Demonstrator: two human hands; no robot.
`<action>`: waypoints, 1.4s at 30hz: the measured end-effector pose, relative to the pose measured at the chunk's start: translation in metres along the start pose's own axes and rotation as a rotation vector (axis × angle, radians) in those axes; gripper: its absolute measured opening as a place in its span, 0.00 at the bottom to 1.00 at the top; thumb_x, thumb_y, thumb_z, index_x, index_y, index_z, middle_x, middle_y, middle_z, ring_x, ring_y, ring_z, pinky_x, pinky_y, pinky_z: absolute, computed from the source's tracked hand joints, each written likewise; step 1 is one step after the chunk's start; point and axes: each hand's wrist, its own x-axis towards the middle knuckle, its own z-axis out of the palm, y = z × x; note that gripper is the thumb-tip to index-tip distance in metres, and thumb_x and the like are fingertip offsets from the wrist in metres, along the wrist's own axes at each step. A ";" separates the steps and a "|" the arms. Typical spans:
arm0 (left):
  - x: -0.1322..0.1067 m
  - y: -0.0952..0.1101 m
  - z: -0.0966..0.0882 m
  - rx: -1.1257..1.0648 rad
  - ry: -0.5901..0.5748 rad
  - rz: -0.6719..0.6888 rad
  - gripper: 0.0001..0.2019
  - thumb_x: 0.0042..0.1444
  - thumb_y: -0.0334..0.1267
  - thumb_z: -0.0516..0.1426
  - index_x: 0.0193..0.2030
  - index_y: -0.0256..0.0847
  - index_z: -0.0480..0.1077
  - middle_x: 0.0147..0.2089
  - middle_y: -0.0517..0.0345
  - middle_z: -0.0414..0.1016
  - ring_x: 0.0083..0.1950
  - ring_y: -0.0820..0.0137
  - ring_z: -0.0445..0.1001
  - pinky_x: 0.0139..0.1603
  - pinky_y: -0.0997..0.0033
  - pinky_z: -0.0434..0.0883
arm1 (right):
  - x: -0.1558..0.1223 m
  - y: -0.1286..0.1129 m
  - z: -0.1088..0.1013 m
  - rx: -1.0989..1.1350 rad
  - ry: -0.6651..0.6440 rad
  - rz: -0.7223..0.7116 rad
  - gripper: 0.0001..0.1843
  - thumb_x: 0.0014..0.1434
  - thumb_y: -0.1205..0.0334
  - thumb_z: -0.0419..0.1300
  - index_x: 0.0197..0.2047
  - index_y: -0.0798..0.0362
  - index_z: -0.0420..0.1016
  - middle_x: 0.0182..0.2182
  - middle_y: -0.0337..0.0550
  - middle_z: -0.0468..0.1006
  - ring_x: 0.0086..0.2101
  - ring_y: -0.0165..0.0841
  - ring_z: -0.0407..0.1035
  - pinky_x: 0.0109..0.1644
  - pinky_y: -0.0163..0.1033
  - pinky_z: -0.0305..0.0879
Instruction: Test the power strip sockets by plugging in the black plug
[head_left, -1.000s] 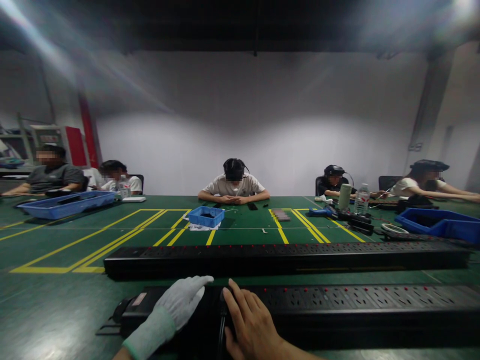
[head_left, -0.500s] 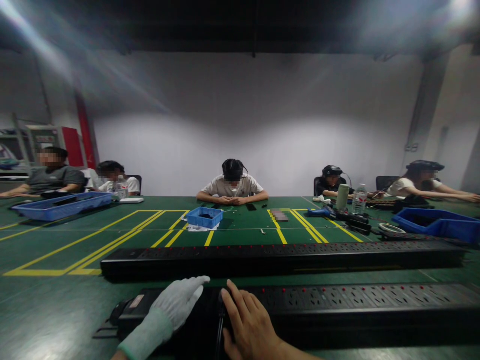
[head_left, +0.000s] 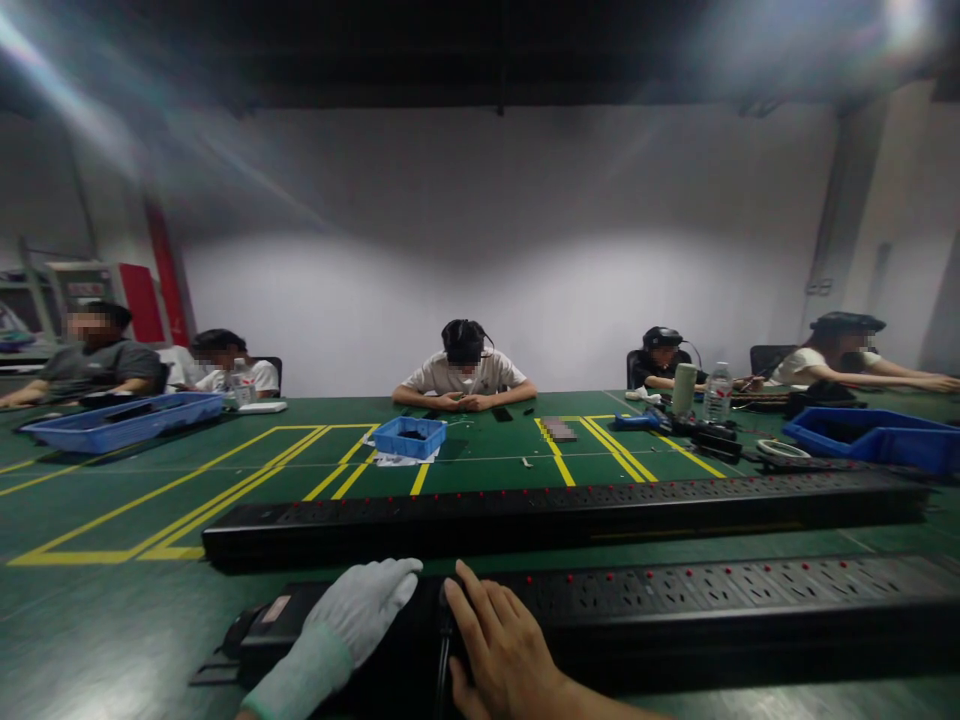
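Observation:
My left hand (head_left: 358, 612), in a white glove, lies flat with fingers stretched over the left end of a long black power strip (head_left: 675, 610) at the near edge of the green table (head_left: 97, 620). My bare right hand (head_left: 504, 650) rests just right of it on the same strip, fingers extended and slightly spread. Neither hand grips anything. A second long black power strip (head_left: 562, 510) lies parallel just behind the first.
A small blue bin (head_left: 410, 436) sits mid-table among yellow floor-style lines. Blue trays stand at far left (head_left: 112, 420) and far right (head_left: 874, 435). Bottles, a cup and tools cluster at right (head_left: 697, 400). Several seated people work along the far side.
The view has tilted slightly, so the table and strips sit a little lower in frame. Both hands stay on the near power strip.

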 end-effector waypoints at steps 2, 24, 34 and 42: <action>-0.003 -0.004 -0.001 0.052 -0.014 0.088 0.21 0.63 0.41 0.43 0.56 0.45 0.70 0.57 0.53 0.73 0.56 0.63 0.73 0.59 0.61 0.68 | 0.000 -0.001 -0.001 0.008 -0.008 0.006 0.40 0.62 0.53 0.52 0.72 0.57 0.40 0.69 0.55 0.49 0.57 0.47 0.62 0.59 0.46 0.59; -0.007 -0.029 0.016 -0.033 0.039 0.166 0.20 0.61 0.39 0.45 0.55 0.49 0.71 0.57 0.58 0.73 0.57 0.68 0.72 0.60 0.69 0.66 | 0.000 0.002 0.002 -0.009 0.012 -0.015 0.40 0.62 0.51 0.52 0.71 0.58 0.42 0.68 0.57 0.51 0.54 0.48 0.64 0.58 0.46 0.59; -0.002 -0.013 -0.008 -0.064 -0.018 0.144 0.19 0.61 0.43 0.46 0.53 0.48 0.72 0.54 0.57 0.76 0.54 0.66 0.75 0.57 0.68 0.69 | 0.001 0.001 0.001 -0.013 0.004 -0.008 0.40 0.63 0.51 0.51 0.71 0.58 0.40 0.68 0.56 0.52 0.55 0.47 0.63 0.58 0.45 0.58; 0.004 0.012 -0.012 -0.168 0.097 -0.030 0.16 0.64 0.48 0.46 0.48 0.47 0.70 0.51 0.56 0.76 0.54 0.66 0.73 0.59 0.65 0.68 | 0.001 0.002 0.002 -0.026 0.025 -0.023 0.41 0.62 0.51 0.51 0.71 0.59 0.40 0.67 0.58 0.52 0.54 0.47 0.64 0.57 0.46 0.59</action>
